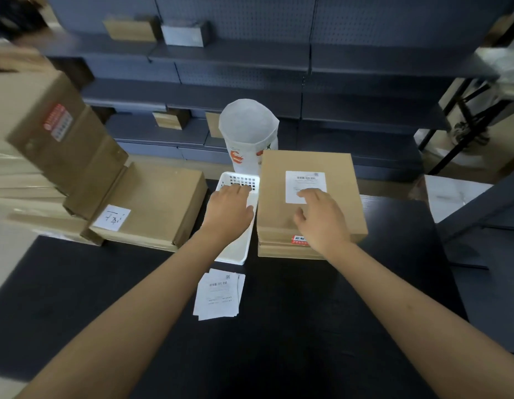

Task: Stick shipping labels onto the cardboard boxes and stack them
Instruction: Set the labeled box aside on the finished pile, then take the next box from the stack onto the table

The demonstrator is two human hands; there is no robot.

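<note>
Right hand [319, 217], fingers flat, presses the label [305, 186] atop the stacked box [310, 197]; left hand [229, 210] rests open over the basket [239, 180] just beside.

Background: dark blue-grey pegboard shelving [235, 59] spans the wall beyond both hands; a black tabletop [278, 341] lies beneath them; pale floor [8, 249] shows to the left.

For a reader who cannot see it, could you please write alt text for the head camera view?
A person's right hand presses a white shipping label onto the top cardboard box of a stack on a black table, while the left hand reaches into a white basket. Loose labels lie nearer; more boxes sit left.
</note>
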